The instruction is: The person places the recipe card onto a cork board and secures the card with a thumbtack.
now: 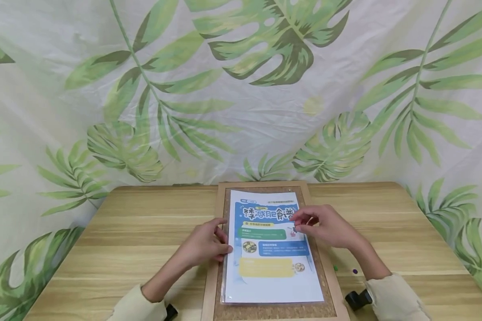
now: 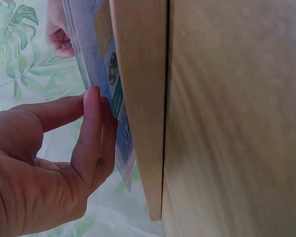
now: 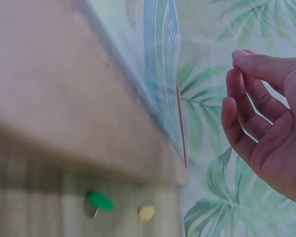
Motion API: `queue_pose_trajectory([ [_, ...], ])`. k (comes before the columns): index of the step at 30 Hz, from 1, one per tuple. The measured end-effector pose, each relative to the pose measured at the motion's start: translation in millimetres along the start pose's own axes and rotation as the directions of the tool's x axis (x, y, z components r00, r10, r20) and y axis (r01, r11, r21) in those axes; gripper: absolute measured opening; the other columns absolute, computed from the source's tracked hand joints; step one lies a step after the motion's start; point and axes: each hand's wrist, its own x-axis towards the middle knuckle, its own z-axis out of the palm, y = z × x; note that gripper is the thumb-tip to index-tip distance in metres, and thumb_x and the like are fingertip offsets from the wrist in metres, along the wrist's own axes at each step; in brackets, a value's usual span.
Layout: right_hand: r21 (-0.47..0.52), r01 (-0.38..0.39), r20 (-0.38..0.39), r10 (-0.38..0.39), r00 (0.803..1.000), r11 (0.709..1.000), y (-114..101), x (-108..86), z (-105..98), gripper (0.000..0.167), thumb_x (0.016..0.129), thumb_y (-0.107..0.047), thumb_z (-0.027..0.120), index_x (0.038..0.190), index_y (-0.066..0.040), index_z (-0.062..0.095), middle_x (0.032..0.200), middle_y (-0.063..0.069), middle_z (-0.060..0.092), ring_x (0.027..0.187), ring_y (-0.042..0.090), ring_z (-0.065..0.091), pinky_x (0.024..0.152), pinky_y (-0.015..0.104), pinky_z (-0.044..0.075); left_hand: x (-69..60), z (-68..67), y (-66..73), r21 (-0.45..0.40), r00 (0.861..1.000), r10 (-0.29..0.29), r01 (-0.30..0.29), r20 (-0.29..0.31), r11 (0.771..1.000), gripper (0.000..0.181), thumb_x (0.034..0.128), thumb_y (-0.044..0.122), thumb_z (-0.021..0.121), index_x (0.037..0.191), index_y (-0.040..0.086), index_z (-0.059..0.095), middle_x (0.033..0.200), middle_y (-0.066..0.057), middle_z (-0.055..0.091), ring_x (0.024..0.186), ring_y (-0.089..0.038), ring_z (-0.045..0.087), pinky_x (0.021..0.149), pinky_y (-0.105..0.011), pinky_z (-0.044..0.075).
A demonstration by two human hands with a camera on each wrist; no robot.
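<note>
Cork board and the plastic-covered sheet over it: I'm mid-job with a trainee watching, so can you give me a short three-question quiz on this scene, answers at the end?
1. Short answer: in the head view, which hand is at the left edge of the plastic-covered sheet?
2. True or false: in the right wrist view, the green pin is stuck into the cork board.
3. Multiple choice: in the right wrist view, what colour is the small round piece near the green pin?
A) red
B) yellow
C) black

Key
1. The left hand.
2. False: it lies on the table, beside the board.
3. B.
</note>
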Motion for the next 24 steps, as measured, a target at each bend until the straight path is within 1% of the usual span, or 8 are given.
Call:
queue_pose_trajectory([
  [4,0.0,0.019,0.011,-0.019,1.0,1.0,-5,10.3,4,0.018,0.1,-0.011,0.076,0.118,-0.008,0.079,0.098,-0.006,0.076,0.088,0.009,0.066,0.083,0.027,0.062,1.5,2.3,-1.8,-0.001,1.0,0.012,-0.012,0.016,1.0,0.085,0.0859,-0.01,0.083,0.16,-0.003,0.043,0.096,-0.012,0.068,0.066,-0.018,0.07,0.06,-0.032,0.065],
  [9,0.009,0.046,0.029,-0.046,0.999,0.999,-8,22.6,11,0.017,0.1,-0.009,0.076,0.117,-0.007,0.079,0.095,-0.004,0.075,0.084,0.01,0.064,0.078,0.027,0.061,1.7,2.4,-3.4,0.006,1.0,0.013,-0.014,0.026,1.0,0.086,0.0856,-0.011,0.082,0.161,-0.005,0.041,0.095,-0.012,0.067,0.066,-0.018,0.071,0.06,-0.031,0.066],
  [13,0.017,0.023,0.054,-0.024,0.998,1.0,-10,32.5,17,0.017,0.101,-0.011,0.075,0.117,-0.008,0.078,0.094,-0.004,0.074,0.083,0.012,0.064,0.074,0.025,0.058,0.9,3.1,-3.4,0.028,0.999,0.017,-0.018,0.031,0.999,0.087,0.0848,-0.01,0.083,0.161,-0.006,0.04,0.092,-0.012,0.068,0.064,-0.018,0.071,0.059,-0.03,0.065],
  [18,0.024,-0.005,0.079,0.004,0.997,1.0,-16,45.0,23,0.018,0.1,-0.01,0.075,0.117,-0.007,0.078,0.094,-0.003,0.073,0.083,0.015,0.063,0.071,0.023,0.056,-0.4,4.8,-3.0,0.077,0.999,0.014,-0.017,0.035,0.997,0.086,0.0847,-0.009,0.084,0.16,-0.007,0.041,0.088,-0.01,0.068,0.063,-0.017,0.07,0.057,-0.029,0.064],
  [24,0.044,-0.024,0.082,0.02,0.996,0.999,-22,58.0,29,0.018,0.1,-0.008,0.074,0.118,-0.007,0.078,0.093,-0.003,0.071,0.084,0.016,0.063,0.073,0.023,0.055,-0.6,4.7,-3.0,0.115,1.0,-0.008,0.005,0.024,0.993,0.086,0.0851,-0.008,0.084,0.159,-0.006,0.042,0.087,-0.009,0.068,0.061,-0.016,0.07,0.055,-0.029,0.062],
])
